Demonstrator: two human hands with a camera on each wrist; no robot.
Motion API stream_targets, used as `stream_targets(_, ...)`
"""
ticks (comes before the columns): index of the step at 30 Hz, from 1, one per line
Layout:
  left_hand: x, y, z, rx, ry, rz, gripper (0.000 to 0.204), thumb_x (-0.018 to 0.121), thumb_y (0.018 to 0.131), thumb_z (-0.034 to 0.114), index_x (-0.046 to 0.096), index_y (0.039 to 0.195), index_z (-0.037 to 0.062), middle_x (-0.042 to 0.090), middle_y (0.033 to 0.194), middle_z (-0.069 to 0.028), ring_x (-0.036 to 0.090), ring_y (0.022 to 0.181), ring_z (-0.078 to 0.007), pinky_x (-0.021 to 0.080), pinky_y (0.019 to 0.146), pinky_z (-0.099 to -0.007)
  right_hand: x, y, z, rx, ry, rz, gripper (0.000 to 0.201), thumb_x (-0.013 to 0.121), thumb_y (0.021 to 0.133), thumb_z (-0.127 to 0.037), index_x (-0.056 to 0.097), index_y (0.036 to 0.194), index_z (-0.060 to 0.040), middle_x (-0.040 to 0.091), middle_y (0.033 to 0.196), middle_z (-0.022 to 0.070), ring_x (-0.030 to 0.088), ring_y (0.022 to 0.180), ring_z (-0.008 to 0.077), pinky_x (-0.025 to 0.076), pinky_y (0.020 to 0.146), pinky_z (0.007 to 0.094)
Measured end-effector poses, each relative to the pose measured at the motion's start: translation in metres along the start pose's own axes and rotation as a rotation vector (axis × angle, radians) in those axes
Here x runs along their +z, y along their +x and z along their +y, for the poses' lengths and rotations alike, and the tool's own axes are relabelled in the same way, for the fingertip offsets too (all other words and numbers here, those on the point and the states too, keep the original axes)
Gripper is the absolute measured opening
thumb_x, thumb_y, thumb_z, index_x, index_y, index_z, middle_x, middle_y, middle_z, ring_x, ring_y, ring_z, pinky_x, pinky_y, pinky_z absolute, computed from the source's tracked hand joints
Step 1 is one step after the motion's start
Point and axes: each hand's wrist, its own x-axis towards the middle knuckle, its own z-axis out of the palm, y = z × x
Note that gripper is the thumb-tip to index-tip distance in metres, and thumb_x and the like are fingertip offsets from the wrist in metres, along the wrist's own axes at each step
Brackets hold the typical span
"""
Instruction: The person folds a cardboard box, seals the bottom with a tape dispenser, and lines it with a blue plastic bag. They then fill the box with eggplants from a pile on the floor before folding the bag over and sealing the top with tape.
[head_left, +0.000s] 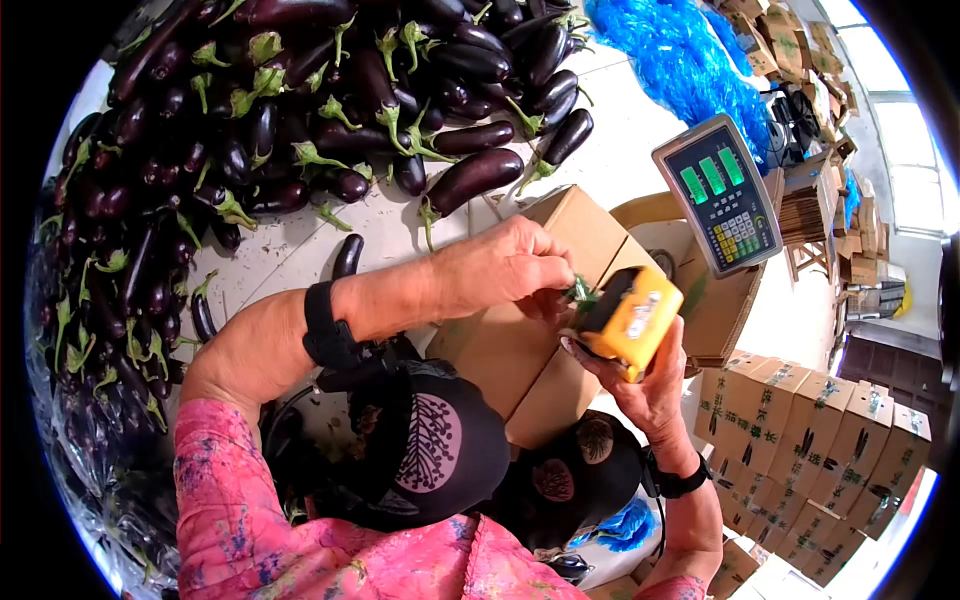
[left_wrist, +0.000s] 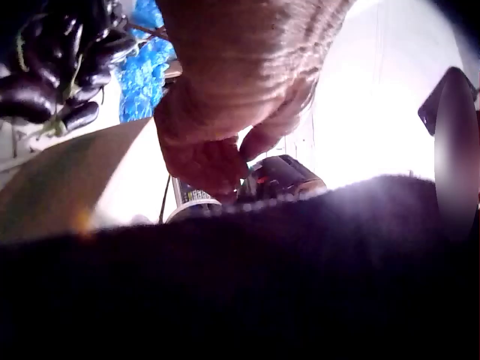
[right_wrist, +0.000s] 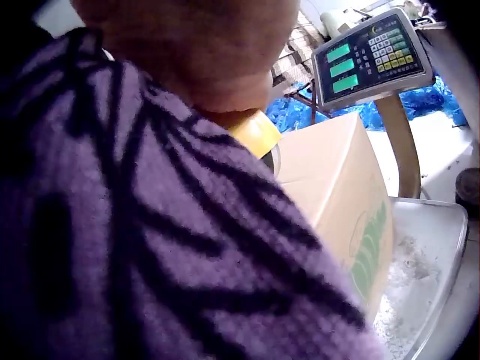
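Observation:
My right hand (head_left: 612,368) grips a yellow tape dispenser (head_left: 630,315) from below, holding it up over a brown cardboard box (head_left: 520,350). My left hand (head_left: 545,290) reaches across and pinches the tape's end at the dispenser's front, where a small green bit shows. The left wrist view shows the left hand's fingers (left_wrist: 225,161) curled together beside the tape roll (left_wrist: 191,201). Purple patterned cloth fills most of the right wrist view, with only a corner of the yellow dispenser (right_wrist: 255,131) showing under the right hand (right_wrist: 202,52). The box (right_wrist: 337,172) stands on a metal scale platform (right_wrist: 427,255).
A large pile of dark purple eggplants (head_left: 300,110) covers the floor to the left and behind. The scale's display (head_left: 722,195) stands on a post beyond the box. Blue plastic sheeting (head_left: 690,60) lies at the back, and stacked printed cartons (head_left: 810,440) stand at the right.

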Motion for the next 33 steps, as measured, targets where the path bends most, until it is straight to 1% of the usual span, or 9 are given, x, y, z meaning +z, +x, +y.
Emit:
stream_targets(4,-0.001,0.005,-0.019,0.022,-0.028,0.004,0.022,0.053,0.097,0.019,0.065,0.095,0.0009,0.069,0.086,-0.0043,0.067,0.079,-0.0131,0.055,0.074,-0.0267,-0.002,-0.006,0.012,0.080,0.220,0.001,0.077,0.092,0.068,-0.023,0.046,0.126,-0.0016,0.068,0.109,0.0143,0.070,0.097,0.0248,0.054,0.085,0.0353)
stream_targets(10,-0.007,0.007,-0.012,-0.054,-0.185,-0.026,0.020,0.056,0.099,0.020,0.065,0.098,0.0019,0.069,0.086,-0.0043,0.067,0.077,-0.0129,0.055,0.074,-0.0268,-0.002,-0.006,0.019,0.065,0.103,-0.012,0.076,0.089,0.069,-0.023,0.046,0.128,-0.0008,0.067,0.109,0.0147,0.070,0.096,0.0268,0.054,0.085,0.0362)
stream_targets(13,-0.004,0.009,-0.015,-0.001,-0.038,-0.001,0.018,0.059,0.099,0.019,0.065,0.095,0.0021,0.069,0.083,-0.0033,0.067,0.077,-0.0113,0.054,0.074,-0.0257,-0.002,-0.008,0.021,-0.039,0.048,-0.021,0.077,0.086,0.069,-0.023,0.046,0.130,0.0006,0.067,0.108,0.0168,0.070,0.095,0.0313,0.054,0.083,0.0368)
stream_targets(19,-0.015,0.008,-0.027,0.252,0.248,0.167,0.022,0.061,0.098,0.019,0.065,0.089,-0.0003,0.066,0.077,-0.0015,0.066,0.077,-0.0080,0.052,0.072,-0.0236,-0.004,0.009,-0.016,-0.043,-0.168,-0.087,0.076,0.088,0.069,-0.023,0.045,0.129,-0.0008,0.065,0.105,0.0196,0.067,0.095,0.0363,0.054,0.081,0.0398)
stream_targets(22,-0.024,-0.009,-0.018,0.172,0.310,0.282,0.023,0.062,0.097,0.018,0.065,0.087,-0.0016,0.064,0.078,-0.0009,0.065,0.076,-0.0080,0.052,0.071,-0.0238,-0.007,0.017,-0.031,-0.058,-0.254,-0.130,0.073,0.088,0.069,-0.021,0.047,0.126,-0.0009,0.063,0.101,0.0193,0.066,0.092,0.0388,0.054,0.080,0.0420)
stream_targets(24,-0.041,-0.020,-0.027,0.198,0.153,0.356,0.019,0.062,0.096,0.016,0.065,0.086,-0.0005,0.065,0.077,-0.0011,0.065,0.074,-0.0091,0.053,0.071,-0.0251,-0.011,0.016,-0.031,-0.067,-0.315,-0.149,0.072,0.088,0.068,-0.021,0.048,0.125,-0.0007,0.062,0.099,0.0189,0.065,0.091,0.0396,0.054,0.080,0.0427)
stream_targets(25,-0.050,-0.027,-0.032,0.166,0.145,0.377,0.020,0.062,0.096,0.017,0.065,0.085,0.0003,0.065,0.078,-0.0011,0.065,0.074,-0.0096,0.054,0.071,-0.0258,-0.013,0.014,-0.027,-0.088,-0.359,-0.145,0.079,0.093,0.065,-0.033,0.049,0.123,-0.0016,0.066,0.100,0.0177,0.069,0.091,0.0356,0.056,0.079,0.0399)
stream_targets(28,-0.073,-0.044,-0.047,0.120,0.115,0.432,0.021,0.063,0.096,0.020,0.064,0.084,0.0028,0.065,0.078,-0.0006,0.066,0.073,-0.0103,0.054,0.073,-0.0270,-0.014,0.011,-0.037,-0.079,-0.342,-0.215,0.068,0.087,0.066,-0.017,0.050,0.121,-0.0021,0.061,0.095,0.0177,0.064,0.084,0.0397,0.054,0.072,0.0434)
stream_targets(33,-0.110,-0.058,-0.077,0.094,0.084,0.502,0.020,0.064,0.096,0.024,0.063,0.085,0.0076,0.064,0.077,0.0013,0.065,0.073,-0.0088,0.053,0.074,-0.0271,-0.023,0.006,-0.033,-0.085,-0.506,-0.219,0.065,0.086,0.068,-0.021,0.051,0.120,-0.0036,0.060,0.090,0.0156,0.065,0.080,0.0370,0.054,0.068,0.0428)
